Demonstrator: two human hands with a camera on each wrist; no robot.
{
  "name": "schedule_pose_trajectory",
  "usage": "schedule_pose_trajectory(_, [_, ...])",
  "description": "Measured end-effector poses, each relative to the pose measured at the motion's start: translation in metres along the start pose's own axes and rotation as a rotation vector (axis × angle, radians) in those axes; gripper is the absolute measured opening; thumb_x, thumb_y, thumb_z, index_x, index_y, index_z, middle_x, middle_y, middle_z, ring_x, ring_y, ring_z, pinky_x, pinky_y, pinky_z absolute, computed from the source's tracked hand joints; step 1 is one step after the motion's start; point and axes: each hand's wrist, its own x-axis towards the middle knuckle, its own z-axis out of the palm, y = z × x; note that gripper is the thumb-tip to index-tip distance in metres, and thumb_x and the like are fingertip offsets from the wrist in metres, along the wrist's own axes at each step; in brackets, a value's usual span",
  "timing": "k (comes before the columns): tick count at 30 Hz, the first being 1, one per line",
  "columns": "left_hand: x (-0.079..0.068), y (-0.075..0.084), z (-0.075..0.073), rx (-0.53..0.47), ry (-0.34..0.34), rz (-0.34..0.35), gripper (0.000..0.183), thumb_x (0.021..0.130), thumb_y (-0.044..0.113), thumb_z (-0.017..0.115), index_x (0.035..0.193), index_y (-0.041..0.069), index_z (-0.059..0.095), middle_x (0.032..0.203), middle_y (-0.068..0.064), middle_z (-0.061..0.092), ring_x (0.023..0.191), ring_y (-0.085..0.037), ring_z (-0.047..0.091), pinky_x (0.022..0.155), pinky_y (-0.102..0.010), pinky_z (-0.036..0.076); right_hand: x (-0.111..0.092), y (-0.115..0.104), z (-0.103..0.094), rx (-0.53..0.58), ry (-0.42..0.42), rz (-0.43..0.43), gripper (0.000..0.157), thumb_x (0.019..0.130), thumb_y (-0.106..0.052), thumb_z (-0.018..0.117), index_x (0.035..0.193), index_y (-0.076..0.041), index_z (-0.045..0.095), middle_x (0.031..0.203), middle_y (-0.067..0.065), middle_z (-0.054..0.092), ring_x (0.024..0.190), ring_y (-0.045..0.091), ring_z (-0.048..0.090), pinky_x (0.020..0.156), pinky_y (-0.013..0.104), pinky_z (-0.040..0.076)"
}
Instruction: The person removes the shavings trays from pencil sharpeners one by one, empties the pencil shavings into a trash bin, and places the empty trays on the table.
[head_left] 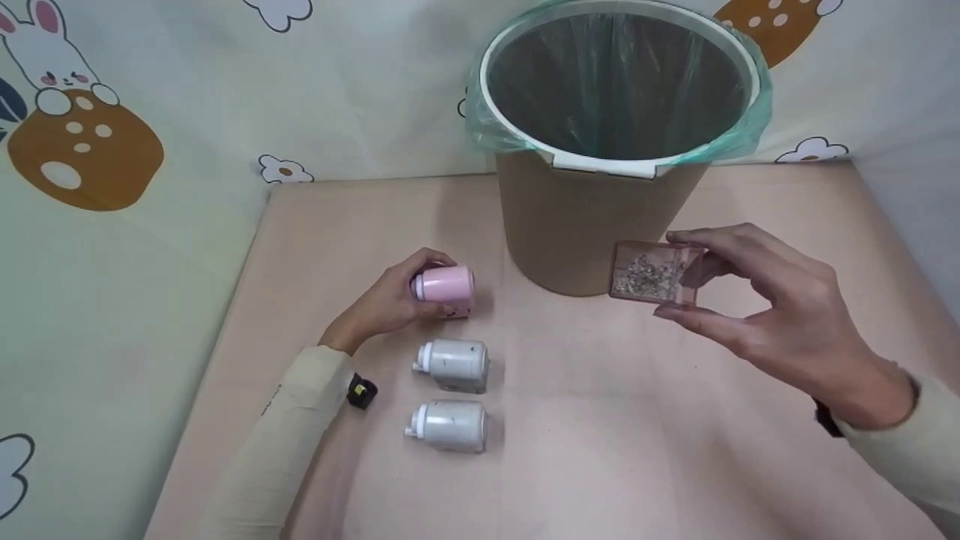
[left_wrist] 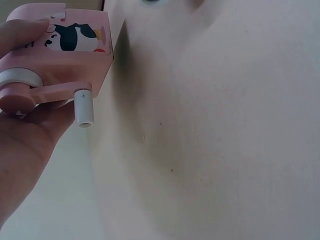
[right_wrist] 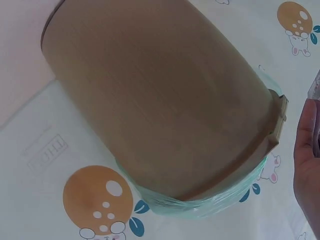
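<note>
My left hand (head_left: 390, 304) grips a pink pencil sharpener (head_left: 450, 285) at the table's left side. Seen from the left wrist, the pink body carries a cartoon picture, and its crank (left_wrist: 62, 91) ends in a white knob (left_wrist: 84, 107). In my right hand (head_left: 795, 315), thumb and fingers pinch a small see-through pinkish shavings drawer (head_left: 645, 276) by its right end, with pencil shavings inside. It is held in front of the bin's lower wall. Only the edge of this hand shows in the right wrist view.
A brown bin (head_left: 592, 225) with a green plastic liner (head_left: 754, 120) over its rim stands at the back. Two grey sharpeners (head_left: 461, 360) lie in a column nearer me, below the pink one. Behind the table hangs a patterned cloth (head_left: 375, 90).
</note>
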Motion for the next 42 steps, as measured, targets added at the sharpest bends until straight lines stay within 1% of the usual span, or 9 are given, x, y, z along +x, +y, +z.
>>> schedule_pose_trajectory(2, [0.001,-0.002,0.001,-0.008,-0.008,-0.002,0.059,0.079,0.010,0.085,0.129,0.019,0.055,0.127,-0.004,0.063,0.109,-0.024,0.059,0.099,-0.041,0.047,0.003,0.000,-0.002,-0.008,0.002,-0.003,0.059,0.060,0.003,0.091,0.116,0.003,0.070,0.097,0.010,0.071,0.079,0.002,0.064,0.081,0.011,0.053])
schedule_pose_trajectory(8, [0.002,-0.006,0.001,-0.018,-0.035,-0.019,0.059,0.079,0.010,0.084,0.129,0.021,0.055,0.126,-0.004,0.063,0.108,-0.024,0.059,0.096,-0.040,0.047,0.015,0.000,-0.004,-0.073,0.018,-0.033,0.058,0.064,-0.006,0.092,0.118,0.001,0.071,0.096,0.008,0.072,0.080,0.000,0.061,0.079,0.010,0.050])
schedule_pose_trajectory(14, [0.003,-0.006,0.002,-0.015,-0.059,-0.015,0.058,0.079,0.012,0.085,0.129,0.021,0.056,0.124,-0.004,0.063,0.107,-0.023,0.058,0.097,-0.039,0.046,0.026,0.002,-0.006,-0.115,0.023,-0.029,0.063,0.059,-0.003,0.092,0.119,-0.003,0.072,0.095,0.008,0.073,0.083,0.000,0.058,0.074,0.013,0.044])
schedule_pose_trajectory(21, [0.003,-0.006,0.001,-0.023,-0.081,-0.005,0.059,0.080,0.011,0.083,0.131,0.020,0.055,0.125,-0.004,0.063,0.109,-0.022,0.058,0.099,-0.039,0.045,0.038,0.003,-0.007,-0.131,0.064,-0.052,0.062,0.060,-0.012,0.094,0.118,-0.005,0.073,0.111,0.009,0.076,0.094,0.010,0.057,0.080,0.017,0.041])
schedule_pose_trajectory(27, [0.002,-0.007,0.000,-0.030,-0.108,0.009,0.059,0.081,0.008,0.080,0.133,0.017,0.053,0.124,-0.009,0.062,0.108,-0.023,0.057,0.098,-0.039,0.044,0.050,0.005,-0.009,-0.142,0.057,-0.049,0.063,0.058,-0.004,0.094,0.118,-0.005,0.074,0.107,0.011,0.075,0.097,0.007,0.055,0.083,0.019,0.041])
schedule_pose_trajectory(30, [0.003,-0.007,0.000,-0.039,-0.123,-0.008,0.060,0.082,0.007,0.078,0.134,0.018,0.051,0.123,-0.010,0.061,0.107,-0.024,0.056,0.096,-0.039,0.044,0.054,0.009,-0.010,-0.145,0.051,-0.044,0.063,0.059,-0.002,0.093,0.119,-0.006,0.073,0.103,0.011,0.075,0.097,0.005,0.054,0.083,0.019,0.040])
schedule_pose_trajectory(33, [0.004,-0.007,0.000,-0.038,-0.140,-0.016,0.060,0.084,0.007,0.077,0.136,0.019,0.049,0.124,-0.011,0.060,0.109,-0.024,0.056,0.097,-0.039,0.045,0.059,0.013,-0.012,-0.176,0.036,-0.045,0.062,0.063,-0.004,0.093,0.122,-0.007,0.072,0.105,0.010,0.075,0.098,0.005,0.053,0.084,0.019,0.039])
schedule_pose_trajectory(37, [0.005,-0.007,0.000,-0.039,-0.156,-0.024,0.060,0.085,0.010,0.077,0.136,0.021,0.048,0.126,-0.009,0.059,0.111,-0.023,0.055,0.098,-0.039,0.045,0.066,0.017,-0.018,-0.267,-0.017,-0.006,0.061,0.070,-0.011,0.091,0.126,-0.007,0.069,0.114,0.010,0.074,0.104,0.010,0.054,0.086,0.015,0.040])
schedule_pose_trajectory(42, [0.006,-0.006,-0.001,-0.067,-0.166,-0.051,0.059,0.084,0.014,0.080,0.134,0.025,0.049,0.124,-0.007,0.059,0.110,-0.023,0.056,0.099,-0.039,0.044,0.076,0.012,-0.021,-0.327,-0.055,0.088,0.059,0.072,-0.016,0.091,0.127,-0.011,0.068,0.117,0.004,0.073,0.106,0.010,0.055,0.089,0.012,0.039])
